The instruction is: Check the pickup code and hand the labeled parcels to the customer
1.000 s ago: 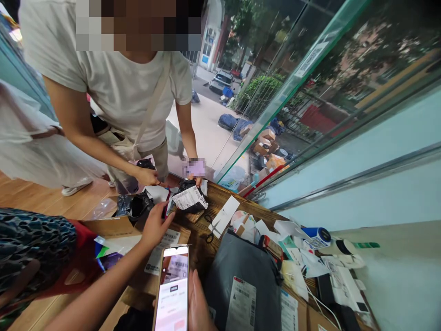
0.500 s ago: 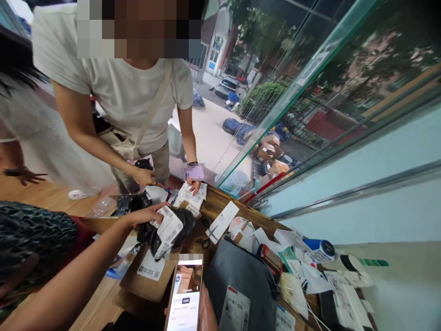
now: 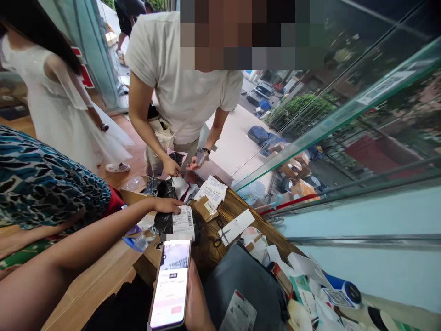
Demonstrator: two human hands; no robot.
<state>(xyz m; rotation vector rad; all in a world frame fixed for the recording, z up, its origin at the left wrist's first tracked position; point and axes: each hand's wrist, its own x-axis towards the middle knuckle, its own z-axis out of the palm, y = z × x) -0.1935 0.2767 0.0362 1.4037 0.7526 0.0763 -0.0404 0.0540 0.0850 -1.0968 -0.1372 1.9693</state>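
My left hand (image 3: 166, 205) lies closed on a black plastic parcel (image 3: 164, 223) with a white shipping label (image 3: 183, 221), pressing it onto the wooden counter (image 3: 210, 248). My right hand (image 3: 196, 303) grips a smartphone (image 3: 170, 285) upright just below the parcel, its lit screen facing me. Across the counter a person in a white T-shirt (image 3: 182, 87) holds a small black item with both hands (image 3: 174, 166).
A grey mailer bag (image 3: 241, 285), scissors (image 3: 222, 234), a white card, loose labels and small packets crowd the counter. A cardboard box (image 3: 148, 257) sits under the parcel. Glass wall on the right. A person in a white dress (image 3: 58, 110) stands at left; patterned fabric (image 3: 41, 179) nearby.
My left hand took the black parcel from the far side and drew it toward me, setting it down above the phone. The view swung left. The person opposite lifted both hands off the counter.
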